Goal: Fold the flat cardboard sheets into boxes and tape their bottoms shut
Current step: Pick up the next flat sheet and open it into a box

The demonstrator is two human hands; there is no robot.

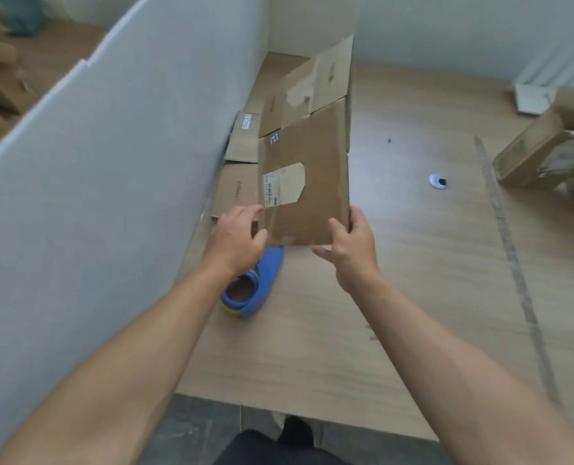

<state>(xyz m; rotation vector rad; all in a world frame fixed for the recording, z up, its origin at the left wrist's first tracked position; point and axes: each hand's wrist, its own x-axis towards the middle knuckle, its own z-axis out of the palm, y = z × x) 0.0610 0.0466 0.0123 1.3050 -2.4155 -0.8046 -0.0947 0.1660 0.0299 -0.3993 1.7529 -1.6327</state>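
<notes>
Item: flat cardboard sheet (305, 182), raised over tabletop (413, 263); near corners pinched by fingers (358, 216) of left hand (237, 243) and right hand (352, 253). Tape dispenser (255, 286) lies just beneath left fingers. Hazards: corner-only grip may slip; lowered sheet may knock dispenser.

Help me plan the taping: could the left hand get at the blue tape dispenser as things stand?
Probably yes: the tape dispenser lies on the table under the left hand, nothing between them. That hand grips the cardboard sheet, though, and would have to let go first.
</notes>
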